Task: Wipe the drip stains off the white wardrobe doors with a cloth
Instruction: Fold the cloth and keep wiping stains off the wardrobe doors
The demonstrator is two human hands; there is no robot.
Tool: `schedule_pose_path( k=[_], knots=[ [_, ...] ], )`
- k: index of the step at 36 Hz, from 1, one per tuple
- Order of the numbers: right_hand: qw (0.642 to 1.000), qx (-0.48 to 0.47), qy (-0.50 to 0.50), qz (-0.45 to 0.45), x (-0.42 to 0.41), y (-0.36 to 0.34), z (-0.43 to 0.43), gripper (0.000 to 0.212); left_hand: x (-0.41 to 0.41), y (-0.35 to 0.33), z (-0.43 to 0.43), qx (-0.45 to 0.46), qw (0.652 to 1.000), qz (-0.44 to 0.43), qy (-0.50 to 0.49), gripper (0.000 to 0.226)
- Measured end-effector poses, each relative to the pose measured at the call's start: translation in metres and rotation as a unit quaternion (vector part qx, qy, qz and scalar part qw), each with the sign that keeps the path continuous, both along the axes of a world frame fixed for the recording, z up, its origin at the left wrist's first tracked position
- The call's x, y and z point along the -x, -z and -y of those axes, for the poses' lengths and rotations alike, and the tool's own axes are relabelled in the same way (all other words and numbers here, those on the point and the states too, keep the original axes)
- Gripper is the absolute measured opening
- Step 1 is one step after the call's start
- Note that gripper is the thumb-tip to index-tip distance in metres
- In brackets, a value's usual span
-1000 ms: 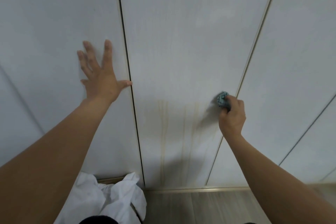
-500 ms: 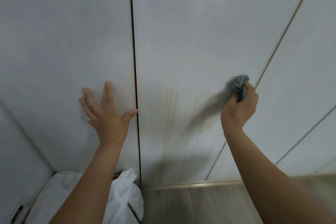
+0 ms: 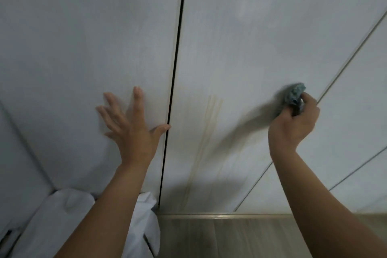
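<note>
White wardrobe doors [image 3: 240, 52] fill the view. Yellowish drip stains [image 3: 210, 123] run down the middle door. My right hand [image 3: 293, 125] grips a crumpled blue-green cloth [image 3: 295, 95] and holds it against the middle door near its right edge, to the right of the stains. My left hand [image 3: 132, 128] lies flat with fingers spread on the left door [image 3: 83, 48], its thumb at the dark gap [image 3: 176, 65] between the doors.
A metal rail [image 3: 219, 216] runs along the bottom of the doors, with wood-look floor [image 3: 219, 239] below it. A white bag or sheet [image 3: 62, 222] lies on the floor at lower left. Further door panels [image 3: 356, 111] stand at right.
The view has tilted up and left. My right hand has carried the cloth up the door and slightly right; my left hand has stayed flat on the left door.
</note>
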State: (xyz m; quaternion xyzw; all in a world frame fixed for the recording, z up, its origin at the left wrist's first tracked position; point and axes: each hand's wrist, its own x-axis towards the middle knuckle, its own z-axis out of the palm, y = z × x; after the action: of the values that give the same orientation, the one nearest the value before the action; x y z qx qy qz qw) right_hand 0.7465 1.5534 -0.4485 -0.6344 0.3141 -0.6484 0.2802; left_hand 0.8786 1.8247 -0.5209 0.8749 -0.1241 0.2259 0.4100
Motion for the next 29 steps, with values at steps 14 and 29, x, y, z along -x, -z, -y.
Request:
schedule_pose_path(
  k=[14,29],
  knots=[
    [0.975,0.163,-0.059,-0.141,0.002,0.014,-0.020,0.041,0.002,0.000,0.000,0.014,1.000,0.014,-0.002,0.123],
    [0.914,0.292,-0.115,-0.256,-0.005,0.045,-0.031,0.031,0.002,-0.001,0.001,0.004,1.000,0.013,-0.006,0.124]
  ],
)
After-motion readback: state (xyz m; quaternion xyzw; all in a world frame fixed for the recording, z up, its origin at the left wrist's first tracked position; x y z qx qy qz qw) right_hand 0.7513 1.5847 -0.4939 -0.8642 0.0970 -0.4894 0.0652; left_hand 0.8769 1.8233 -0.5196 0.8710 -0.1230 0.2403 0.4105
